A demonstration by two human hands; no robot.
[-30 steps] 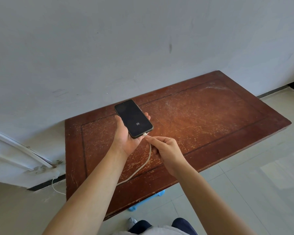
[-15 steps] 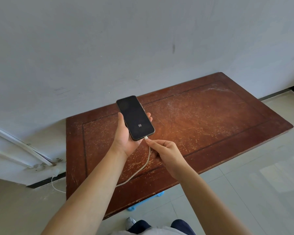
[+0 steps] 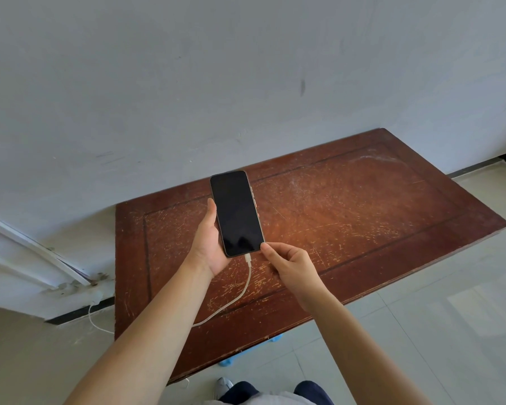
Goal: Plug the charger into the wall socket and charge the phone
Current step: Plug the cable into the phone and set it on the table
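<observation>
A black phone (image 3: 235, 212) with a dark screen lies in my left hand (image 3: 209, 244), held above the wooden table (image 3: 362, 217). A white charging cable (image 3: 240, 290) is plugged into the phone's bottom edge and trails down across the table, off its left edge, toward the wall base at the lower left (image 3: 95, 302). My right hand (image 3: 289, 263) is beside the phone's lower right corner, thumb tip touching that corner, fingers curled and off the cable. The wall socket itself is too small to make out.
A scratched dark red-brown table stands against a white wall (image 3: 187, 83). White framing (image 3: 27, 258) runs along the lower left. Pale floor tiles (image 3: 450, 331) lie to the right. Something blue (image 3: 231, 361) sits under the table's front edge. My shoe (image 3: 224, 385) shows at the bottom.
My right hand has let go of the cable plug and shifted to the phone's lower right corner. The phone has tilted more upright, and the small symbol on its screen has gone dark.
</observation>
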